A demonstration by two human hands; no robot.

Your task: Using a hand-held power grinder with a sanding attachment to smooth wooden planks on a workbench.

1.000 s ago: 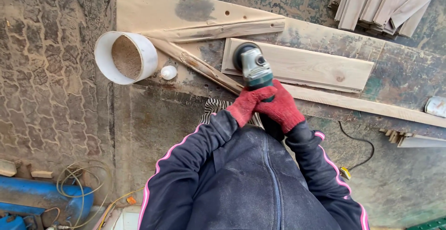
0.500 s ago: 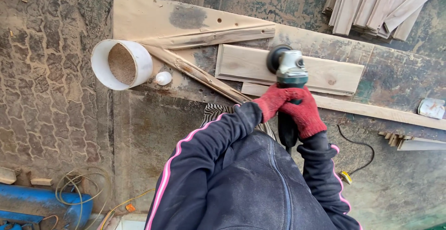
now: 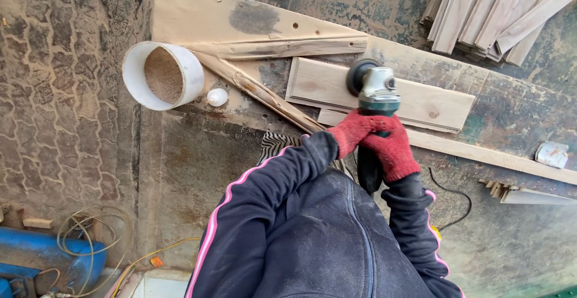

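Note:
Both of my hands wear red gloves and grip a green-and-silver angle grinder [image 3: 375, 90]. My left hand [image 3: 350, 131] wraps the body from the left side; my right hand [image 3: 393, 149] holds it just behind, toward the dark rear handle. The grinder's round disc rests on a pale wooden plank [image 3: 421, 101] lying on the workbench [image 3: 198, 15], near the plank's middle. A longer wooden strip [image 3: 481, 150] lies along the plank's near edge.
A white pipe section [image 3: 161, 75] filled with sawdust stands at the bench's left end beside a small white knob [image 3: 217, 97]. Two rough sticks [image 3: 264, 93] lie crossed there. Stacked boards [image 3: 499, 9] sit at top right. A black cord [image 3: 451, 202] trails right; hoses and a blue tank [image 3: 42, 253] lie below left.
The grinder has moved to the right along the plank, from its left end to near its middle, with both hands following. Since half a second ago it has barely shifted.

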